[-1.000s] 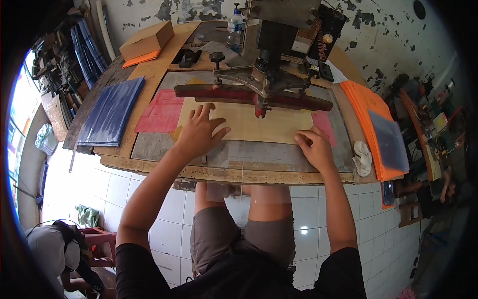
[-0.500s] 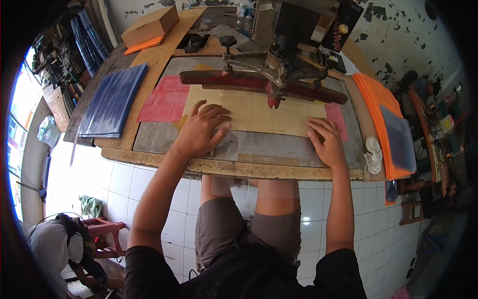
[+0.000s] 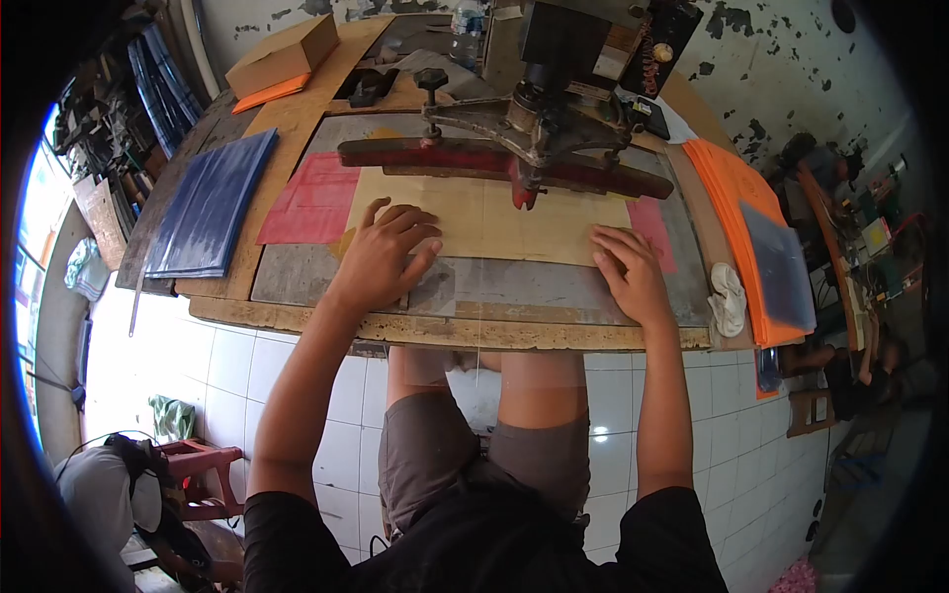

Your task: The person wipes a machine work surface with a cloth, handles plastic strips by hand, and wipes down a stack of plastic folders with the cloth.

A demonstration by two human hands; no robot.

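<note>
My left hand [image 3: 384,259] rests on the left part of a pale yellow sheet [image 3: 494,219], fingers spread and holding nothing. At the sheet's right end lies my right hand [image 3: 633,275], fingertips on its edge and fingers stretched out. Just beyond both hands, a dark red press bar [image 3: 415,158] on a metal bracket hangs over the yellow sheet. A pink sheet [image 3: 308,203] shows to the left of my left hand. Clear plastic [image 3: 484,364] extends over the table's front edge between my arms.
Dark blue plastic covers [image 3: 210,203] lie at the left. On the right are orange sheets [image 3: 727,193], a clear blue cover [image 3: 776,262] and a white cloth [image 3: 728,299]. A cardboard box [image 3: 282,64] stands at the back left. Another person [image 3: 94,504] is at the lower left.
The whole view has shifted slightly, so things appear a little further left. Both hands stay in nearly the same place on the yellow sheet.
</note>
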